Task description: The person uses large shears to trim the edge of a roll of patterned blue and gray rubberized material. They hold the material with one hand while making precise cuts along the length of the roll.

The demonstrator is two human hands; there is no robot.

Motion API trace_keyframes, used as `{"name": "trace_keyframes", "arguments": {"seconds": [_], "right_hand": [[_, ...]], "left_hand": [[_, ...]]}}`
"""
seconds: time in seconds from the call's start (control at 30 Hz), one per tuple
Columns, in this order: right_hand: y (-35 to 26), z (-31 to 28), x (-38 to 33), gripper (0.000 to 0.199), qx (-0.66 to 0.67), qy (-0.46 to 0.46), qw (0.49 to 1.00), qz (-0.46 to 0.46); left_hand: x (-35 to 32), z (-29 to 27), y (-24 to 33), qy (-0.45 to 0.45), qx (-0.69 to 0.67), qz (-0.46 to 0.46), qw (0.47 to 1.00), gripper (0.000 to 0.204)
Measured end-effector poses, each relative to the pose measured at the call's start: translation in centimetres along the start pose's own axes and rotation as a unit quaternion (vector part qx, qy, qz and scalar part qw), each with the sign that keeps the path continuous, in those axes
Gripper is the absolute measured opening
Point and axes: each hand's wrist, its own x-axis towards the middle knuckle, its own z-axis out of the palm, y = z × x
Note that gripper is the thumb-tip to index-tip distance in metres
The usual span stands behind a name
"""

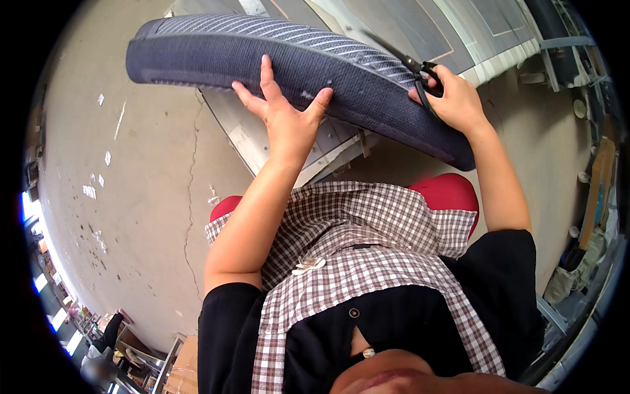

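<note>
A long, curved dark blue-grey mesh panel (275,62) — padded, with a ribbed, striped far face — stretches across the far half of the view, its left end over the concrete floor (131,197) and its right end dipping down toward the near right. The left hand (283,115) lies flat against the panel's near face about midway along, its fingers (266,72) spread wide and pressing on the fabric, thumb out to the right. The right hand (454,98) sits at the panel's right part, its fingers closed through the black loops of a pair of scissors (410,65) whose blades point left and far along the panel's upper edge; whether the blades are parted cannot be told. Beyond the panel lies a pale metal worktop (262,141) with grey sheets stacked on it. Near the person, a checked apron (354,243) covers the lap over dark clothing, with a red seat (449,192) showing at either side.
</note>
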Motion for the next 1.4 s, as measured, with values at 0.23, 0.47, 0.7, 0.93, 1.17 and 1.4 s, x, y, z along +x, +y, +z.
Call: {"name": "trace_keyframes", "arguments": {"seconds": [0.23, 0.47, 0.7, 0.93, 1.17, 1.4], "right_hand": [[-6.1, 4.6, -1.4, 0.047, 0.283, -0.176, 0.943, -0.001], [-5.4, 8.4, -6.1, 0.037, 0.577, -0.226, 0.781, 0.078], [-4.7, 5.2, -6.8, 0.055, 0.578, -0.358, 0.733, 0.012], [-5.9, 5.8, -6.8, 0.075, 0.629, -0.392, 0.671, 0.011], [-6.3, 4.5, -6.6, 0.076, 0.585, -0.468, 0.661, 0.029], [-5.9, 4.8, -6.9, 0.074, 0.596, -0.472, 0.648, 0.036]], "left_hand": [[6.4, -3.5, -3.0, 0.015, 0.007, 0.154, 0.988, 0.095], [1.6, -4.4, 2.0, -0.084, 0.224, 0.063, 0.969, 0.106], [0.9, -3.2, 4.1, -0.045, 0.288, 0.12, 0.949, 0.082], [0.3, -4.1, 3.5, -0.018, 0.221, 0.075, 0.972, 0.058], [-0.6, -4.7, 2.5, -0.013, 0.169, 0.108, 0.98, 0.067], [-0.7, -4.7, 2.4, -0.018, 0.166, 0.133, 0.977, 0.065]]}}
